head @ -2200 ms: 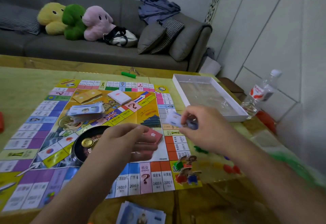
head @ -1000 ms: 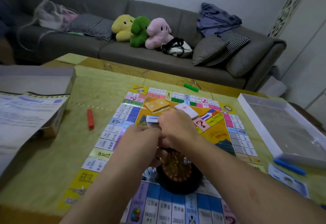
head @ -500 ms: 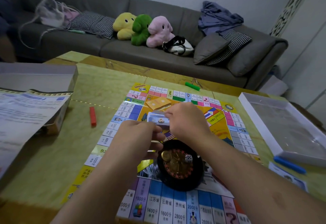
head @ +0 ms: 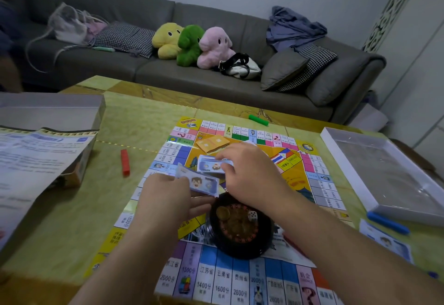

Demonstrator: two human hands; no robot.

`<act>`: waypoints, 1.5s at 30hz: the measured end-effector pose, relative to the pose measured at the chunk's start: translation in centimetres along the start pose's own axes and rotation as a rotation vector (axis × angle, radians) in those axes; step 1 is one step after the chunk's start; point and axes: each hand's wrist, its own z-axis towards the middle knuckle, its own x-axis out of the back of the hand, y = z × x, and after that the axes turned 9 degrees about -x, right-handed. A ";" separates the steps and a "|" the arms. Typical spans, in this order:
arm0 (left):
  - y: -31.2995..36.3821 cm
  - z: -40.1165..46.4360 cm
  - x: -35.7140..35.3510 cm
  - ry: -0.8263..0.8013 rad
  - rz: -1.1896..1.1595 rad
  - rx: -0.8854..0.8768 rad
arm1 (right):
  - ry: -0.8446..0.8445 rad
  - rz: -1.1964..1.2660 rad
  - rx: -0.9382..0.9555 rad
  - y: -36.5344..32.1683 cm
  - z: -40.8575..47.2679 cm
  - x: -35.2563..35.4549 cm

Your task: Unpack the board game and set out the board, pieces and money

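Right now my left hand [head: 165, 199] grips a fanned wad of banknotes [head: 200, 182] and my right hand [head: 249, 175] pinches another bundle [head: 211, 166], both above mid-board [head: 310, 182]; loose paper could slip and scatter onto the roulette wheel [head: 240, 227] just beneath.

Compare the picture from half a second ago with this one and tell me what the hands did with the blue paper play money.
The left hand and right hand have drawn apart, splitting the blue paper play money: the left holds one blue banknote, the right pinches the rest of the stack over the colourful game board. The black roulette wheel, red stick and white box tray stayed put.
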 end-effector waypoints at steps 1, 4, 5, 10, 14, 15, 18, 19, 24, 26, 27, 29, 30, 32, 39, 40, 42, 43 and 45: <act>0.0 0.0 0.0 0.007 0.002 -0.008 | -0.071 -0.095 -0.024 0.1 0.8 -0.4; 0.0 0.1 -0.1 0.037 -0.002 -0.020 | -0.166 -0.293 -0.017 -0.2 2.3 -1.8; 0.0 0.2 -0.1 0.039 -0.006 -0.026 | -0.161 -0.330 -0.013 -0.3 2.5 -2.1; -0.1 0.5 -0.2 0.032 -0.024 -0.035 | -0.106 -0.394 -0.015 0.0 3.0 -2.9; -0.1 0.6 -0.1 0.038 -0.025 -0.035 | -0.088 -0.352 -0.048 0.2 2.7 -3.3; -0.1 0.6 -0.1 0.038 -0.025 -0.033 | -0.084 -0.322 -0.062 0.3 2.7 -3.2; -0.2 0.8 0.2 0.023 -0.008 -0.041 | -0.118 -0.139 -0.139 0.5 2.9 -2.8; -0.2 0.9 0.3 0.020 0.001 -0.045 | -0.129 -0.080 -0.166 0.6 3.0 -2.7; -0.4 1.1 0.6 0.014 -0.011 -0.054 | 0.215 0.068 -0.123 1.3 1.7 -0.6; -0.7 0.8 0.2 -0.018 -0.054 -0.056 | 0.316 0.119 0.013 0.9 -0.1 1.0; -0.8 0.6 -0.1 -0.046 -0.087 -0.050 | 0.285 0.107 0.075 0.5 -1.1 1.6; -1.0 0.1 -0.8 -0.117 -0.159 -0.023 | 0.142 -0.006 0.144 -0.4 -3.2 1.9; -1.1 -0.3 -1.3 -0.141 -0.186 -0.007 | 0.084 -0.051 0.153 -0.5 -4.2 1.9; -1.4 -1.0 -2.0 -0.145 -0.172 -0.011 | 0.025 -0.045 0.140 -0.2 -5.4 2.1; -2.3 -2.2 -2.7 -0.172 0.048 -0.091 | -0.141 0.241 -0.043 1.4 -6.7 4.3; -2.3 -2.4 -2.9 -0.191 0.058 -0.098 | -0.151 0.203 -0.050 1.6 -6.7 4.5; -2.2 -2.5 -3.3 -0.208 0.071 -0.124 | -0.168 0.105 -0.035 1.6 -6.5 4.8; -2.2 -2.5 -3.7 -0.216 0.077 -0.134 | -0.162 0.077 -0.031 1.9 -6.3 5.0; -1.9 -2.2 -4.3 -0.231 0.078 -0.126 | -0.119 0.098 -0.034 2.3 -5.9 5.3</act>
